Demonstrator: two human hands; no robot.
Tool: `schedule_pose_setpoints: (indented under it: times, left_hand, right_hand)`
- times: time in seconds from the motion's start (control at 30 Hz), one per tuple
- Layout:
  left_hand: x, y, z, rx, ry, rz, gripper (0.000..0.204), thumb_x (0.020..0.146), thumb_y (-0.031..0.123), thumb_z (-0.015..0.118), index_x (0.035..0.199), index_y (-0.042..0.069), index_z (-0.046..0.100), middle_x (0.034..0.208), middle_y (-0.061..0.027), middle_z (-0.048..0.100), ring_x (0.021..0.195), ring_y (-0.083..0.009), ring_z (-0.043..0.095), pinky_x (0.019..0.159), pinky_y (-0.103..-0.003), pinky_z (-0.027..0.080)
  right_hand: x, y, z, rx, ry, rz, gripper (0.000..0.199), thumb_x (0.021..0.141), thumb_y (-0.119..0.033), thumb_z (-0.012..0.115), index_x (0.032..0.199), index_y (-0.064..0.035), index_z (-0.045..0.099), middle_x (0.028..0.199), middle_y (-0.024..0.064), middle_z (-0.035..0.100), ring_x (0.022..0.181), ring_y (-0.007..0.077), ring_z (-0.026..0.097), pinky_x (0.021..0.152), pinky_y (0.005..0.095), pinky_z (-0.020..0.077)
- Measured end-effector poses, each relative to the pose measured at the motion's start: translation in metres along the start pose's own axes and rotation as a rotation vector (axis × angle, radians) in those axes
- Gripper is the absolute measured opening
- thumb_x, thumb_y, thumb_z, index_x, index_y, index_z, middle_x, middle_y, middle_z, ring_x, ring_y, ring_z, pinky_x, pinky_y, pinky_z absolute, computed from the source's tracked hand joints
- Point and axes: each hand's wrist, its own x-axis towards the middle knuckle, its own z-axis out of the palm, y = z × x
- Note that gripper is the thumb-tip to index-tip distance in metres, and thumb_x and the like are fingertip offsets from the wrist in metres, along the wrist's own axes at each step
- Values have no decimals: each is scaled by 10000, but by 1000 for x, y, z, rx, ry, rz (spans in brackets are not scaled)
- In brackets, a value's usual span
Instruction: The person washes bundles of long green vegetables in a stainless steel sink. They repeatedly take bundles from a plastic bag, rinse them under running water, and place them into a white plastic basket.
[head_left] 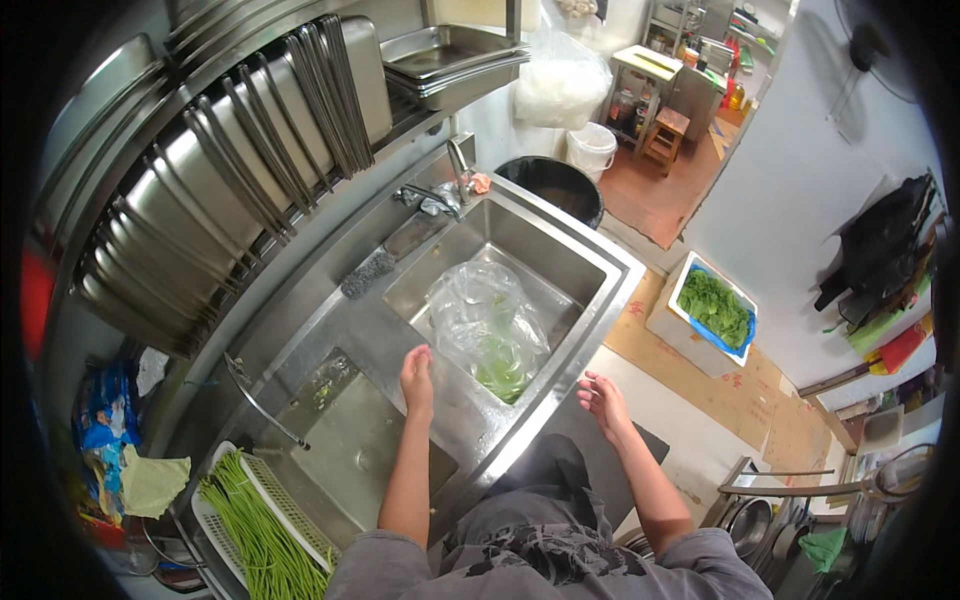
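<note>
At the far left, a white slotted basket (225,500) of long green beans (255,530) is cut off by the lower edge. Beside it the left sink basin (340,450) holds murky water, its bottom hard to make out. The left hand (417,378) rests on the steel divider (400,340) between the basins, fingers together and holding nothing, its fingertips close to a clear plastic bag (487,325). That bag lies in the right basin (560,265), and leafy greens (500,375) show blurred through the film. The right hand (601,397) hovers off the sink's front corner, fingers loosely spread and empty. Further right, a white foam box (680,320) of greens stands on the floor.
</note>
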Motion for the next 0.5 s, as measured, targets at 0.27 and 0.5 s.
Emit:
schedule_pose_setpoints:
  times: [0.27, 0.5]
  left_hand:
    - [138, -63, 43, 490, -188, -51, 510, 940, 445, 428, 1124, 2, 603, 1007, -136, 669, 1040, -210, 591, 909, -315, 419]
    - [88, -105, 129, 690, -902, -333, 427, 912, 345, 541, 1224, 55, 573, 858, -55, 662, 586, -124, 603, 650, -282, 489]
  right_hand:
    - [130, -28, 55, -14, -168, 56, 287, 965, -234, 454, 1185, -62, 518, 1046, 75, 600, 867, 150, 605, 759, 266, 496]
    - [264, -11, 96, -32, -301, 85, 272, 959, -168, 446, 1166, -10, 524, 1075, 112, 584, 922, 190, 615, 846, 305, 513]
